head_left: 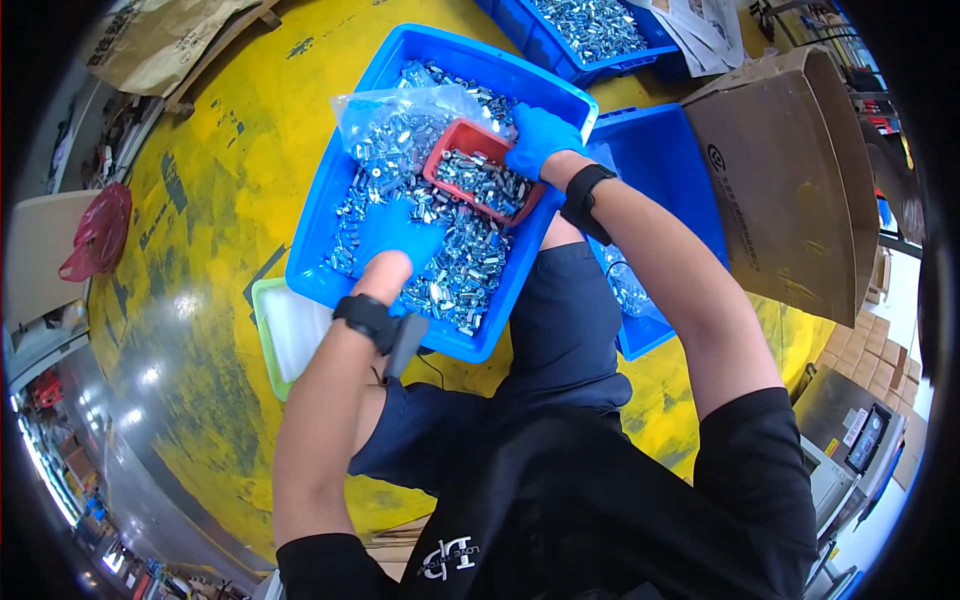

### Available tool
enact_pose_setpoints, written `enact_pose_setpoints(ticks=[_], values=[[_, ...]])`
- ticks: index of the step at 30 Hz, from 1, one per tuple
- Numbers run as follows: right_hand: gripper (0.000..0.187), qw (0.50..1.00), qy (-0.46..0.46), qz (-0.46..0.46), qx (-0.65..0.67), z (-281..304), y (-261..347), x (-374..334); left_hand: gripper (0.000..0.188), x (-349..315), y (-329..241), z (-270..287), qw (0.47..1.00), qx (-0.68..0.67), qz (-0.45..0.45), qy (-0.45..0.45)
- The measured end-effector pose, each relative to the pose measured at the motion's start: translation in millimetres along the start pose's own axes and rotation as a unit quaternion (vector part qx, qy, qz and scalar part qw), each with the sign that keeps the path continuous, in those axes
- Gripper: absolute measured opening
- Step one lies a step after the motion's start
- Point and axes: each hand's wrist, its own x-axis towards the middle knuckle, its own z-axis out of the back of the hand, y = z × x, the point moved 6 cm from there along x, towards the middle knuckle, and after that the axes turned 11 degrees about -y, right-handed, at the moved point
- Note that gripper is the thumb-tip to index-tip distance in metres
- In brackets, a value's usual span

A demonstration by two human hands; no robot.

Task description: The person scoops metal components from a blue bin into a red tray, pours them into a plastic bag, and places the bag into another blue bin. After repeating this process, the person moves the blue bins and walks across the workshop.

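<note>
A large blue bin (328, 200) full of small shiny metal parts (470, 262) stands before my knees. My left hand (400, 235), in a blue glove, presses down among the loose parts; its fingers are partly hidden there. At the bin's right side my gloved right hand (540, 140) grips the edge of a small red bin (485, 142), which sits tilted on the parts. More of the same metal pieces partly fill the red bin. Beside it, toward the far left of the blue bin, lies a clear plastic bag (405, 112) with parts in or under it.
Another blue bin (590, 72) of metal parts stands at the far right. Closer on the right is a blue bin (665, 170) with plastic bags, beside a cardboard box (780, 180). A green-rimmed white tray (295, 325) lies left on the yellow floor (200, 300).
</note>
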Motion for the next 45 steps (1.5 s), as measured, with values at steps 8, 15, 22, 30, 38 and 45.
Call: enact_pose_setpoints(ticks=[8,15,22,30,38,45], values=[[0.029,0.988,-0.073,0.095,0.099,25,73,-71,0.122,-8,67,4,0.982,0.169,-0.062,0.061],[0.035,0.994,0.057,0.022,-0.095,-71,94,-92,0.126,-19,55,-13,0.931,0.324,-0.141,0.094],[0.049,0.995,0.022,-0.099,-0.011,-63,86,-86,0.11,-25,46,-4,0.979,0.194,-0.061,0.013],[0.056,0.953,0.122,-0.132,0.244,-114,66,-74,0.077,-8,48,-28,0.998,-0.048,-0.034,-0.029],[0.044,0.886,-0.007,-0.169,0.432,-127,71,-86,0.032,3,45,-42,0.986,-0.14,-0.056,-0.075],[0.041,0.843,-0.009,-0.283,0.457,-116,71,-101,0.04,-5,15,-34,0.972,-0.221,-0.006,-0.085]])
